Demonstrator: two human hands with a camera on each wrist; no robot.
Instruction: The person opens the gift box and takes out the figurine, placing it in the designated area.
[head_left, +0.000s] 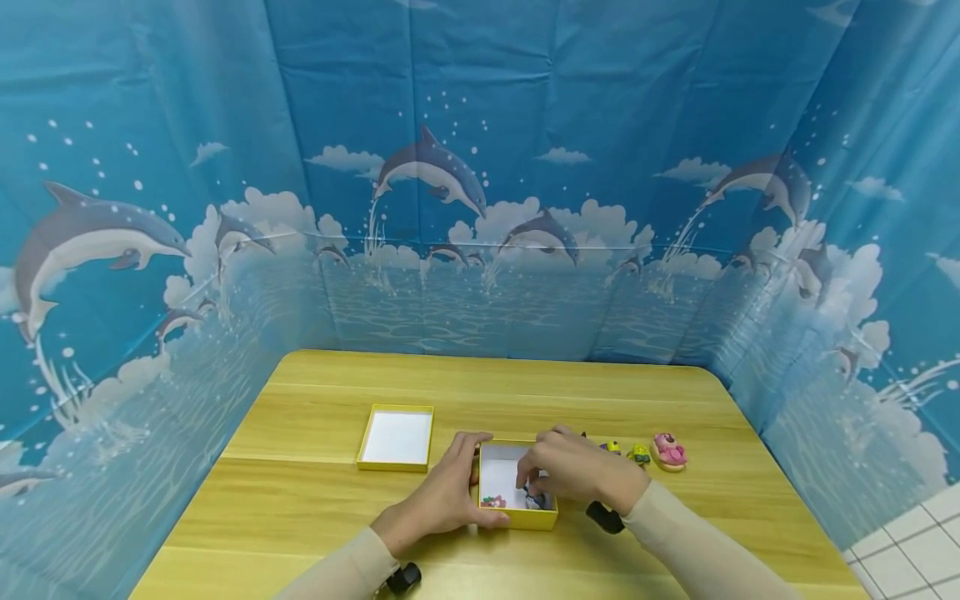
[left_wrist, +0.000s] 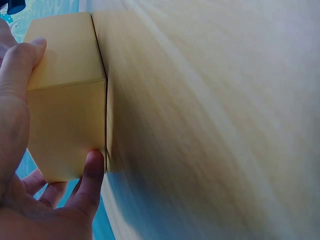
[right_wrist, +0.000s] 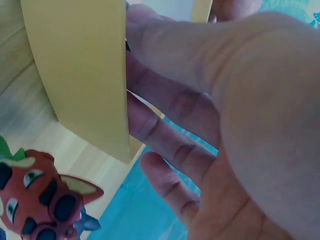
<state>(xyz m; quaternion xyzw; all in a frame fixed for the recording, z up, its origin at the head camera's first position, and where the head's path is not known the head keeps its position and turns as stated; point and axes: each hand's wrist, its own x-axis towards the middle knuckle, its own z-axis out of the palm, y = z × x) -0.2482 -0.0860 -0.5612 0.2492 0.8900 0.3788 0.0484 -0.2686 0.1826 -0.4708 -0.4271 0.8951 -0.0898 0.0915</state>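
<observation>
An open yellow box (head_left: 531, 520) with a white inside stands on the table. My left hand (head_left: 444, 490) grips its left side, thumb at the near wall and fingers round the far corner; the left wrist view shows the fingertips against the yellow box (left_wrist: 67, 110). My right hand (head_left: 573, 468) reaches over the right wall, thumb and fingertips inside, pinching a small dark-and-white figurine (head_left: 534, 502). In the right wrist view the box wall (right_wrist: 80, 75) hides most of that grasp. A small pink-and-green figurine (head_left: 493, 502) lies in the box's near left corner.
The yellow-rimmed lid (head_left: 397, 437) lies inside up, left of the box. Right of the box are a pink figurine (head_left: 669, 452), small yellow ones (head_left: 639, 454) and a reddish fox-like figurine (right_wrist: 45, 195). A dolphin-print curtain (head_left: 480, 300) surrounds the table.
</observation>
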